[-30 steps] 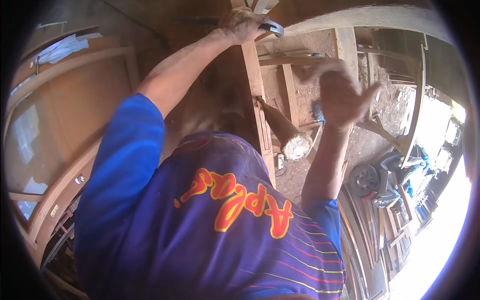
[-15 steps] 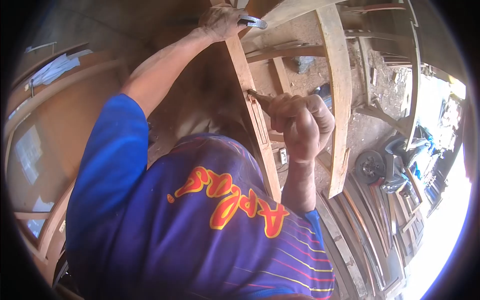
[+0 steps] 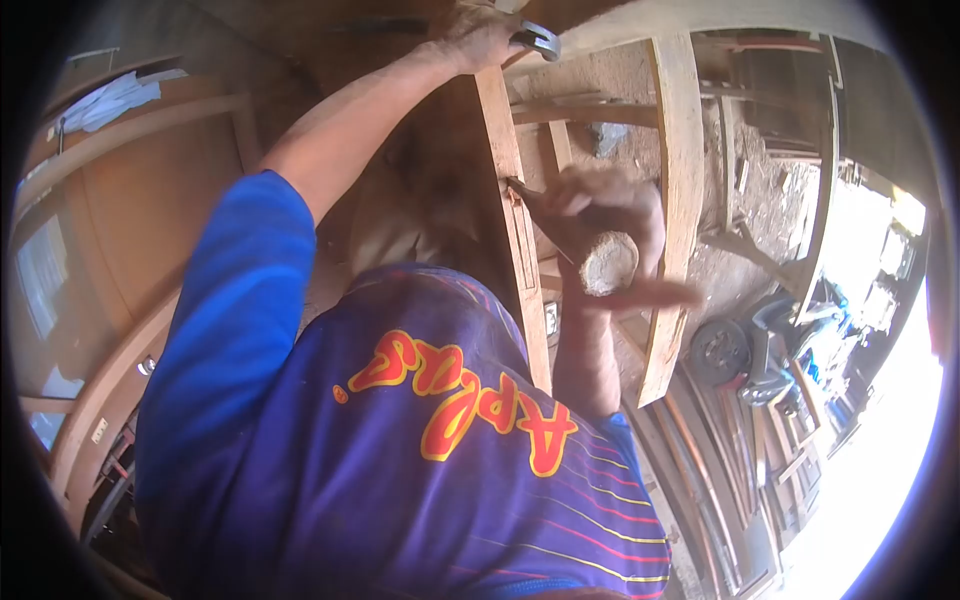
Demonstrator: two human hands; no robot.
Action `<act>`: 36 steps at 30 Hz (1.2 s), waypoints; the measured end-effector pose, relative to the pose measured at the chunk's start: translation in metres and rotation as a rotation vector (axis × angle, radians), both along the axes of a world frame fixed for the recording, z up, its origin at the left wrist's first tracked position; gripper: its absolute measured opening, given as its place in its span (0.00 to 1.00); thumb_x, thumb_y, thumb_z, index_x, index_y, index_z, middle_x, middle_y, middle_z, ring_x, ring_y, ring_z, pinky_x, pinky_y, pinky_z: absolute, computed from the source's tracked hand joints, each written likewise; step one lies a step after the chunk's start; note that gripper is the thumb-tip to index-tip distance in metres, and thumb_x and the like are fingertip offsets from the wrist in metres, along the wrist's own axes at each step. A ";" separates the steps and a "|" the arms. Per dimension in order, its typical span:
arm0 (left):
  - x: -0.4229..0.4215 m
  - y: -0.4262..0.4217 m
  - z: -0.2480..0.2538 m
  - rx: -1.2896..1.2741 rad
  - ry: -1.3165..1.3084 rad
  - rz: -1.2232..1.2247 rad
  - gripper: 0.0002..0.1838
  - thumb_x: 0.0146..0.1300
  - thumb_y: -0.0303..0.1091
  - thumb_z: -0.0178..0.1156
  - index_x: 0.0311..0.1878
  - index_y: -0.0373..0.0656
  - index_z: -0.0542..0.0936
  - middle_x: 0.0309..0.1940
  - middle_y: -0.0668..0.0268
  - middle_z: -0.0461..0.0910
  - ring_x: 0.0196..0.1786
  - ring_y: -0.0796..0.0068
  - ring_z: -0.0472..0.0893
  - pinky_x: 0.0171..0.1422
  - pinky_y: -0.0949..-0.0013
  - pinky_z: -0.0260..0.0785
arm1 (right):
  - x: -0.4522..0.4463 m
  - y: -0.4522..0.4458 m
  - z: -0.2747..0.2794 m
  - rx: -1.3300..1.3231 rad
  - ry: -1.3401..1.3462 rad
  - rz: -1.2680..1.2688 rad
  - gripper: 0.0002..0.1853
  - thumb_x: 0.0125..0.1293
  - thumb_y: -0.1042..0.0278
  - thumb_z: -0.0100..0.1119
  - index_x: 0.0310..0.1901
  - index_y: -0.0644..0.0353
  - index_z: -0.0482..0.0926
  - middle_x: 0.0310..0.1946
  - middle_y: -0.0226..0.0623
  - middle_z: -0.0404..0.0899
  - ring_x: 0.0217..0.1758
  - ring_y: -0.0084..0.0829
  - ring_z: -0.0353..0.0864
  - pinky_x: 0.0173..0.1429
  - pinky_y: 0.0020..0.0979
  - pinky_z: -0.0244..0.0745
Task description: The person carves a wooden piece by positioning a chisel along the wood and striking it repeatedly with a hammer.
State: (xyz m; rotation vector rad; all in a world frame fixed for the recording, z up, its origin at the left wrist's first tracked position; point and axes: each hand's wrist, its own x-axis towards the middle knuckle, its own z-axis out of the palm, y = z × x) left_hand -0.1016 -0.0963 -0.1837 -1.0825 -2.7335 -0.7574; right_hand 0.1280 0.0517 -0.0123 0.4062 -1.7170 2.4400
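My left hand (image 3: 478, 38) is closed around a hammer at the top of the view. Its curved metal claw (image 3: 538, 40) sticks out to the right of the fist, over a narrow wooden bar (image 3: 535, 320). My right hand (image 3: 640, 215), partly blurred, holds a chisel, with the thumb stretched out to the right. The round, frayed butt of the chisel handle (image 3: 608, 263) faces me. Its tip meets the bar at a rough, splintered spot (image 3: 516, 195), above a long marked or cut slot. The hand hides much of the handle.
A wider plank (image 3: 680, 140) runs beside the bar on the right. Behind lies a floor strewn with shavings. A wheel (image 3: 720, 350) and long wooden strips (image 3: 715, 450) lie at lower right. A wooden panel frame (image 3: 170, 180) stands at left.
My right hand has turned and loosened from a tight fist, bringing the chisel's butt into view. My left hand and the hammer have shifted slightly right in the view.
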 end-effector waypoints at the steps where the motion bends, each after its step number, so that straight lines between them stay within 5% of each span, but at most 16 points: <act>1: -0.002 -0.003 0.005 0.000 0.005 0.019 0.11 0.66 0.47 0.63 0.47 0.58 0.86 0.36 0.66 0.88 0.43 0.60 0.87 0.54 0.58 0.79 | 0.007 -0.010 0.003 -0.005 0.038 -0.109 0.62 0.59 0.06 0.28 0.44 0.75 0.78 0.36 0.52 0.83 0.37 0.41 0.83 0.46 0.40 0.78; 7: -0.003 -0.004 0.000 -0.063 0.034 -0.014 0.08 0.63 0.46 0.65 0.42 0.57 0.86 0.30 0.66 0.86 0.42 0.60 0.87 0.49 0.56 0.79 | 0.007 -0.005 0.026 -0.172 -0.155 -0.173 0.53 0.71 0.15 0.24 0.36 0.70 0.77 0.26 0.44 0.81 0.28 0.32 0.79 0.35 0.33 0.75; 11: 0.000 -0.004 0.007 -0.059 -0.004 -0.015 0.10 0.64 0.46 0.66 0.45 0.57 0.86 0.30 0.66 0.85 0.42 0.58 0.86 0.53 0.55 0.79 | 0.011 -0.015 0.030 0.133 -0.084 -0.220 0.46 0.77 0.24 0.33 0.35 0.70 0.78 0.23 0.40 0.79 0.25 0.30 0.78 0.29 0.31 0.71; 13: 0.005 -0.007 0.009 -0.039 0.012 -0.021 0.12 0.64 0.47 0.65 0.48 0.58 0.86 0.32 0.66 0.86 0.42 0.57 0.86 0.54 0.53 0.78 | 0.003 -0.002 0.033 0.202 -0.089 -0.021 0.45 0.76 0.24 0.37 0.35 0.70 0.78 0.23 0.40 0.78 0.25 0.29 0.77 0.28 0.31 0.70; 15: 0.004 0.000 0.015 -0.105 0.009 0.059 0.13 0.65 0.47 0.65 0.49 0.58 0.86 0.35 0.64 0.87 0.44 0.58 0.86 0.53 0.53 0.78 | 0.008 0.001 0.029 -0.107 -0.213 -0.114 0.45 0.75 0.23 0.38 0.34 0.70 0.78 0.24 0.43 0.79 0.27 0.31 0.77 0.31 0.31 0.71; 19: 0.003 -0.003 0.017 -0.129 -0.037 0.024 0.12 0.64 0.49 0.65 0.48 0.60 0.87 0.34 0.65 0.87 0.43 0.58 0.87 0.51 0.54 0.80 | 0.013 -0.011 0.028 0.034 -0.104 -0.159 0.44 0.77 0.25 0.37 0.33 0.69 0.77 0.24 0.43 0.79 0.27 0.32 0.76 0.32 0.33 0.71; 21: 0.004 -0.005 0.013 -0.105 -0.026 0.028 0.12 0.64 0.49 0.65 0.47 0.61 0.87 0.34 0.66 0.87 0.43 0.59 0.87 0.50 0.55 0.80 | 0.010 -0.005 0.031 -0.002 -0.174 -0.107 0.42 0.77 0.27 0.39 0.31 0.68 0.77 0.24 0.42 0.79 0.27 0.32 0.76 0.33 0.33 0.71; 22: 0.004 -0.003 0.010 -0.084 -0.003 0.033 0.12 0.65 0.49 0.64 0.48 0.61 0.87 0.35 0.66 0.88 0.43 0.60 0.87 0.50 0.55 0.80 | 0.009 -0.007 0.028 -0.225 -0.187 -0.148 0.42 0.78 0.28 0.40 0.31 0.68 0.77 0.24 0.41 0.78 0.27 0.32 0.77 0.31 0.33 0.70; 29: 0.003 -0.005 0.008 -0.033 -0.007 0.012 0.11 0.66 0.51 0.64 0.46 0.61 0.87 0.34 0.69 0.88 0.42 0.63 0.86 0.49 0.57 0.79 | 0.006 0.007 0.046 0.231 -0.212 0.001 0.56 0.67 0.11 0.26 0.39 0.69 0.80 0.35 0.47 0.84 0.32 0.38 0.84 0.34 0.32 0.77; 31: -0.002 -0.001 -0.007 -0.044 0.041 -0.001 0.12 0.66 0.51 0.63 0.46 0.60 0.87 0.32 0.68 0.87 0.41 0.62 0.86 0.49 0.57 0.79 | 0.001 0.055 0.024 -0.031 -0.158 -0.243 0.58 0.66 0.10 0.21 0.46 0.68 0.80 0.40 0.47 0.85 0.43 0.39 0.87 0.45 0.35 0.80; 32: -0.003 -0.001 -0.008 -0.040 0.036 0.001 0.12 0.66 0.51 0.63 0.46 0.60 0.87 0.32 0.68 0.87 0.41 0.62 0.86 0.49 0.57 0.79 | -0.003 0.071 0.016 -0.027 -0.163 -0.242 0.58 0.66 0.10 0.21 0.46 0.68 0.80 0.40 0.47 0.85 0.43 0.39 0.87 0.45 0.35 0.80; 34: -0.002 -0.001 -0.004 -0.059 0.029 0.004 0.12 0.65 0.51 0.64 0.45 0.58 0.86 0.31 0.66 0.86 0.41 0.62 0.86 0.49 0.56 0.79 | -0.004 0.094 -0.005 -0.212 -0.094 -0.259 0.56 0.68 0.12 0.22 0.51 0.66 0.79 0.44 0.48 0.85 0.50 0.38 0.85 0.60 0.42 0.75; 36: 0.000 -0.005 -0.001 -0.080 0.034 -0.003 0.12 0.65 0.50 0.64 0.44 0.57 0.85 0.30 0.65 0.86 0.41 0.61 0.86 0.49 0.56 0.79 | 0.011 0.036 -0.030 -0.428 -0.353 -0.211 0.56 0.66 0.10 0.27 0.52 0.69 0.77 0.44 0.49 0.83 0.45 0.38 0.83 0.53 0.40 0.77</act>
